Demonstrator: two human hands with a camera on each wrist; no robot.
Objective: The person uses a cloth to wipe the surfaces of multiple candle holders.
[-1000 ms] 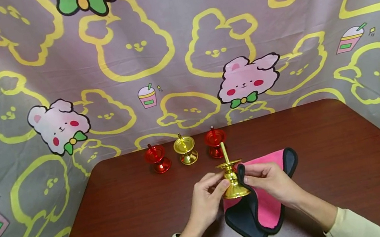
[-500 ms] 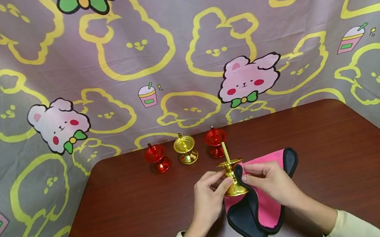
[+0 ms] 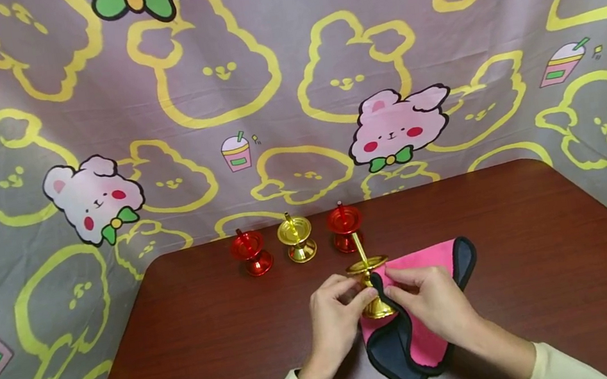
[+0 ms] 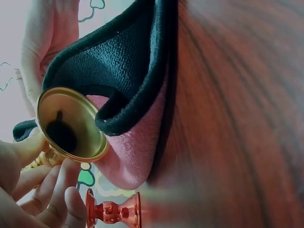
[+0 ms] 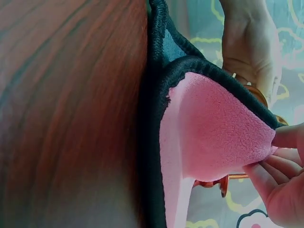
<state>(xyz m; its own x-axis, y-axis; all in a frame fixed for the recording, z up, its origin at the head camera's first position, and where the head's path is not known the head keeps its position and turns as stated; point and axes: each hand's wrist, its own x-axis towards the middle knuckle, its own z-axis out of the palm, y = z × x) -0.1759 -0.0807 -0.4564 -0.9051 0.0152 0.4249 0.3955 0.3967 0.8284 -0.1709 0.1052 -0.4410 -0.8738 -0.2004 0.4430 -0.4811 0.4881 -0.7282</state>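
A gold candle holder (image 3: 368, 264), with a thin upright stem and a wide dish, is held over the table, tilted slightly. My left hand (image 3: 332, 321) pinches its waist from the left, thumb in front. The left wrist view shows the hollow underside of its base (image 4: 90, 121). My right hand (image 3: 442, 306) pinches a fold of a pink cloth (image 3: 426, 337) with black edging and a dark grey back. That fold lies against the holder's right side and hides part of it. In the right wrist view the pink side (image 5: 218, 123) stretches down from the pinching fingertips.
Along the back of the brown table (image 3: 215, 351) stand a red candle holder (image 3: 254, 254), a smaller-looking gold one (image 3: 297, 242) and another red one (image 3: 341, 220). Behind them hangs a patterned curtain (image 3: 266, 91). The cloth's lower part spreads on the table.
My right hand has shifted slightly left and down, carrying the cloth's fold further across the gold candle holder. The holder tips a little, and my left hand keeps its grip.
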